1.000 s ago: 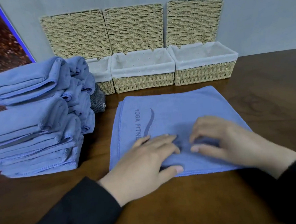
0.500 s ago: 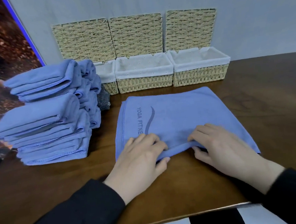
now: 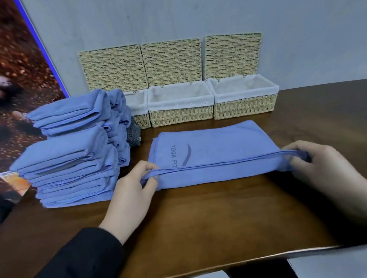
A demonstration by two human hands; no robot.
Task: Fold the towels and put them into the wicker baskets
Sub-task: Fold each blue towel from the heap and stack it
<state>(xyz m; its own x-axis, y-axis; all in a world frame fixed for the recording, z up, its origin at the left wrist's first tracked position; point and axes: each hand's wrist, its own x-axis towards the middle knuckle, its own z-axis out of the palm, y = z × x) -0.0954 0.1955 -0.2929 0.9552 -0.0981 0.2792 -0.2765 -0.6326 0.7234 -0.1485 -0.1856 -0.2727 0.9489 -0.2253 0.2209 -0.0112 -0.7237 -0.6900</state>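
- Head view: your left hand pinches the near left corner of the blue towel, and your right hand pinches its near right corner.
- Between your hands the near edge is lifted off the tabletop.
- Beyond your hands stand three lined wicker baskets.
- Left of your left hand sits a stack of folded towels.

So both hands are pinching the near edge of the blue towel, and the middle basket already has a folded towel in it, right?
Not quite. The head view shows the left hand and right hand pinching the blue towel by its near edge, but the middle basket holds no towel; only its white liner shows.
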